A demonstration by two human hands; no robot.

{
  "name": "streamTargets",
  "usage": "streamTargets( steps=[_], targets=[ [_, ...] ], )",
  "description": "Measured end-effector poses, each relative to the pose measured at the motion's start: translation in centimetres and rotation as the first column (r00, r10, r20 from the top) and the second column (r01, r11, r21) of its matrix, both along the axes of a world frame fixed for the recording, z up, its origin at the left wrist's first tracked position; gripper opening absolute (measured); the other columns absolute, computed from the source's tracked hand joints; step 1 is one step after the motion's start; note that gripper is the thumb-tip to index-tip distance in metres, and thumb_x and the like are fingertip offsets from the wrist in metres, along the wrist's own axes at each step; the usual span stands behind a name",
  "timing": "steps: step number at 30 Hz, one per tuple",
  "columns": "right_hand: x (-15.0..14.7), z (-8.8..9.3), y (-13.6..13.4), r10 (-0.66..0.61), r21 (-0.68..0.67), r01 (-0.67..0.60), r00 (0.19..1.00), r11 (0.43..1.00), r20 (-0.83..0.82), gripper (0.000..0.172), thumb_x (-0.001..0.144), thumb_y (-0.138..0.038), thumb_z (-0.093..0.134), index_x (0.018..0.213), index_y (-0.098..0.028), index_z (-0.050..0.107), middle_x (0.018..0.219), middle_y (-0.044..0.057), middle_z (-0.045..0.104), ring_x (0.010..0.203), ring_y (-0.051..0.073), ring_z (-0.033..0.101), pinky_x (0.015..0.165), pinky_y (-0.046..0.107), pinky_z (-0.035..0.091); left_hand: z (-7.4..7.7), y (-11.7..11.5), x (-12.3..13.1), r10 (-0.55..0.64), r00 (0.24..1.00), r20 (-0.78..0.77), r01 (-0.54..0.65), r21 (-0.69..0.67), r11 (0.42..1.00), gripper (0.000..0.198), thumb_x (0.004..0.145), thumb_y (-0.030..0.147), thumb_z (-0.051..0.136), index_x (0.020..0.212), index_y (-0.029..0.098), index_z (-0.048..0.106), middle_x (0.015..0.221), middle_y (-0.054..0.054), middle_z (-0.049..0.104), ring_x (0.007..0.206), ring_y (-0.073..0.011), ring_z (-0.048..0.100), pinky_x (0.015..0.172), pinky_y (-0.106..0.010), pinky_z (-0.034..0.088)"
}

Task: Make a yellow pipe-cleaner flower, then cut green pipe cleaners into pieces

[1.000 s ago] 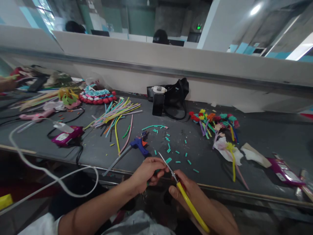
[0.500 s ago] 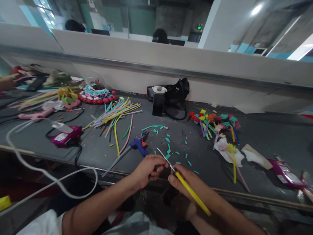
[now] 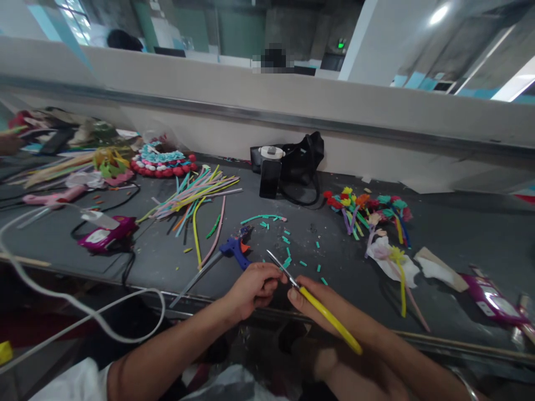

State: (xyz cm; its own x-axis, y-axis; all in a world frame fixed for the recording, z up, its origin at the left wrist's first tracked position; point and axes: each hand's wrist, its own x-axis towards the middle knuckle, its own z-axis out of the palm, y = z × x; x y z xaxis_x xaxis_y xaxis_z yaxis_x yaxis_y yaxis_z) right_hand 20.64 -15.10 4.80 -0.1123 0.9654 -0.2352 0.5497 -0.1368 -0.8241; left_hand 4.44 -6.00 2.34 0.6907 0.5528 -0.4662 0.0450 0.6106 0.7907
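Note:
My left hand [image 3: 258, 285] is closed in a pinch just above the table's front edge. A bit of teal pipe cleaner [image 3: 282, 268] shows at its fingertips, mostly hidden by fingers and blades. My right hand [image 3: 320, 301] is wrapped round yellow-handled scissors [image 3: 330, 318], whose metal blades point up and left past the left fingertips. The blades look nearly closed. Short cut teal pieces [image 3: 303, 263] lie scattered beyond both hands. Behind them a longer curved teal strip [image 3: 263, 216] rests on the table.
Left of my hands lies a blue glue gun [image 3: 236, 248]; beyond it is a pile of coloured pipe cleaners [image 3: 196, 192]. A black phone [image 3: 270, 179] leans on a white-lidded cup before a black bag [image 3: 307, 161]. Pipe-cleaner flowers [image 3: 363, 209] lie right. Another person's hand [image 3: 10, 143] is far left.
The scissors and both hands have hardly moved; the left fingers curl slightly closer together. The view has shifted a little. At far left, the other person's hand has moved slightly.

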Motion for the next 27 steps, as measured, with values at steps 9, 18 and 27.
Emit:
streamTargets(
  steps=[9, 18, 27],
  targets=[
    [0.5, -0.5, 2.5, -0.089, -0.153, 0.083, 0.995, 0.985, -0.033, 0.049, 0.079, -0.070, 0.046, 0.073, -0.021, 0.051, 0.052, -0.007, 0.037, 0.043, 0.007, 0.036, 0.038, 0.017, 0.028, -1.9, 2.0, 0.8, 0.002, 1.000, 0.015, -0.001, -0.044, 0.999, 0.015, 0.067, 0.029, 0.059, 0.070, 0.015, 0.055, 0.043, 0.012, 0.023, 0.037, -0.0031, 0.011, 0.038, -0.020, 0.008],
    [1.5, -1.0, 4.3, -0.112, -0.351, 0.081, 0.991, 0.933, -0.070, 0.052, 0.074, -0.076, 0.050, 0.076, -0.023, 0.046, 0.045, -0.011, 0.035, 0.030, 0.003, 0.028, 0.029, 0.012, 0.021, -3.0, 3.4, 1.9, 0.021, 1.000, 0.015, -0.020, -0.111, 0.994, 0.011, 0.068, 0.025, 0.055, 0.066, 0.016, 0.049, 0.046, 0.011, 0.025, 0.037, -0.0035, 0.013, 0.036, -0.020, 0.009],
    [1.4, -1.0, 4.2, -0.167, -0.313, 0.144, 0.985, 0.939, -0.048, 0.044, 0.074, -0.065, 0.058, 0.079, -0.022, 0.051, 0.045, -0.010, 0.040, 0.031, 0.004, 0.034, 0.028, 0.013, 0.025, -1.8, 2.4, 1.5, 0.028, 0.999, 0.045, -0.026, -0.045, 0.999, 0.015, 0.068, 0.026, 0.060, 0.074, 0.014, 0.055, 0.049, 0.010, 0.032, 0.039, -0.0025, 0.019, 0.038, -0.017, 0.013]
  ],
)
